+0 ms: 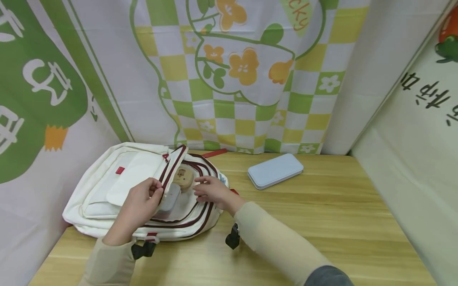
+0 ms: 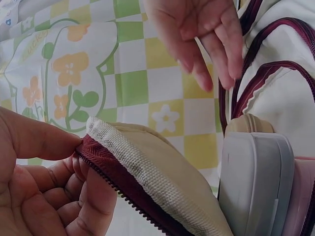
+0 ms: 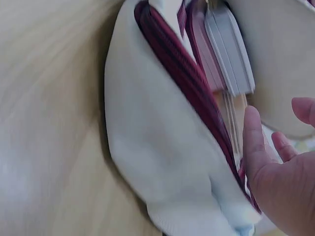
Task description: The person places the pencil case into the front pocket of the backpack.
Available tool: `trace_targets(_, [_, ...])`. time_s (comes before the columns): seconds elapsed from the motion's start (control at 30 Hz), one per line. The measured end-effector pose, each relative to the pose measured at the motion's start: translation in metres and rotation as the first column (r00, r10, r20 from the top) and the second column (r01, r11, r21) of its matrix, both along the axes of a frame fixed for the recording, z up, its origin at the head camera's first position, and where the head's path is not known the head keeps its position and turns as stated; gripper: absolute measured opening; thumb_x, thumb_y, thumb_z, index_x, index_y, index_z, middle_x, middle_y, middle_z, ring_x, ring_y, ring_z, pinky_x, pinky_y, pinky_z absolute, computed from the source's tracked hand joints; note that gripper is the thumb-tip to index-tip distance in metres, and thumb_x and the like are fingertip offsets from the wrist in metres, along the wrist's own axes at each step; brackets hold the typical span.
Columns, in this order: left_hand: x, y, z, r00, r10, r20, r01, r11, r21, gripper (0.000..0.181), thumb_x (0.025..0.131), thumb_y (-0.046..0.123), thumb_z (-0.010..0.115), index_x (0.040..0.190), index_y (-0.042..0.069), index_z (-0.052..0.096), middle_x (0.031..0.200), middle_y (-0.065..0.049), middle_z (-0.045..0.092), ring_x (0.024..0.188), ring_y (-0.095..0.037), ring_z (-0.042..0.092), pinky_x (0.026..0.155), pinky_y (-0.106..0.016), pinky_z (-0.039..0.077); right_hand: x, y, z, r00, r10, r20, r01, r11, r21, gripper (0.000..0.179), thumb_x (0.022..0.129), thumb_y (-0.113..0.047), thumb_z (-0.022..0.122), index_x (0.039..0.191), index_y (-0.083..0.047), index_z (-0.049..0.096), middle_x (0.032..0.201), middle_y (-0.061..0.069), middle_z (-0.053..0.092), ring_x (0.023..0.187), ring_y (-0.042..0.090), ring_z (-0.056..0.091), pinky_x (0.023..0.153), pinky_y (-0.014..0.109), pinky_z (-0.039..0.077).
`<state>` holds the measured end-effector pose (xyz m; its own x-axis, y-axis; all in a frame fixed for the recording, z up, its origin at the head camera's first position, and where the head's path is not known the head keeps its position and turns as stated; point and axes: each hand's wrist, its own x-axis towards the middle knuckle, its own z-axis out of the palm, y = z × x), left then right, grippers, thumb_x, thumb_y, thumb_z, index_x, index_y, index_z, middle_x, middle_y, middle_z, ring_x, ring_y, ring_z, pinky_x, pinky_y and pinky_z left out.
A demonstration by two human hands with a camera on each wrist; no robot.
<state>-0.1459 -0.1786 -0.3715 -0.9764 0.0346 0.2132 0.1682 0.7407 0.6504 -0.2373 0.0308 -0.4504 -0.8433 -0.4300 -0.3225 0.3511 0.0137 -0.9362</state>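
Observation:
A white backpack (image 1: 139, 159) with dark red zippers lies on its back, its front compartment unzipped. My left hand (image 1: 141, 200) pinches the zippered edge of the raised flap (image 2: 147, 172) between thumb and fingers. Inside the compartment are a grey-blue case (image 2: 251, 182), a tan box (image 1: 183, 178) with rounded corners and a pink item (image 2: 301, 196) beside the case. My right hand (image 1: 214, 192) is over the right side of the opening, fingers extended and holding nothing. In the right wrist view its fingertips (image 3: 252, 118) are near the tan box.
A light blue flat case (image 1: 275, 171) lies on the wooden table (image 1: 322, 222), right of the backpack. A red strap (image 1: 214, 153) sticks out behind the bag. Printed curtains (image 1: 243, 119) hang behind the table and on both sides. Black straps hang at both wrists.

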Motion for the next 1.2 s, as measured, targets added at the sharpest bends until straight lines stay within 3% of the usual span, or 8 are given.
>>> trace_targets(0.73, [0.001, -0.001, -0.001, 0.999, -0.002, 0.035, 0.003, 1.0, -0.009, 0.007, 0.099, 0.006, 0.059, 0.095, 0.001, 0.062, 0.079, -0.003, 0.062, 0.071, -0.016, 0.054, 0.064, -0.03, 0.044, -0.028, 0.092, 0.008, 0.986, -0.148, -0.076, 0.154, 0.984, 0.091, 0.046, 0.103, -0.006, 0.058, 0.146, 0.008, 0.046, 0.143, 0.028, 0.052, 0.13, 0.044, 0.053, 0.1, 0.046, 0.051])
trace_targets(0.97, [0.002, 0.001, -0.005, 0.999, -0.006, 0.033, 0.007, 1.0, -0.009, 0.006, 0.099, 0.006, 0.059, 0.096, 0.002, 0.062, 0.078, -0.001, 0.061, 0.07, -0.016, 0.054, 0.063, -0.03, 0.043, -0.036, 0.125, 0.011, 0.98, -0.164, -0.113, 0.181, 0.969, 0.167, 0.049, 0.103, -0.008, 0.057, 0.148, 0.007, 0.044, 0.144, 0.028, 0.05, 0.133, 0.043, 0.05, 0.106, 0.05, 0.045])
trace_targets(1.2, [0.002, 0.004, -0.005, 1.0, -0.019, 0.013, 0.019, 1.0, -0.004, 0.005, 0.097, 0.004, 0.06, 0.094, 0.002, 0.063, 0.076, -0.002, 0.06, 0.069, -0.016, 0.054, 0.064, -0.031, 0.044, -0.046, 0.163, 0.012, 0.969, -0.191, -0.158, 0.226, 0.941, 0.251, 0.051, 0.104, -0.009, 0.055, 0.15, 0.009, 0.041, 0.145, 0.03, 0.049, 0.132, 0.042, 0.052, 0.102, 0.046, 0.05])
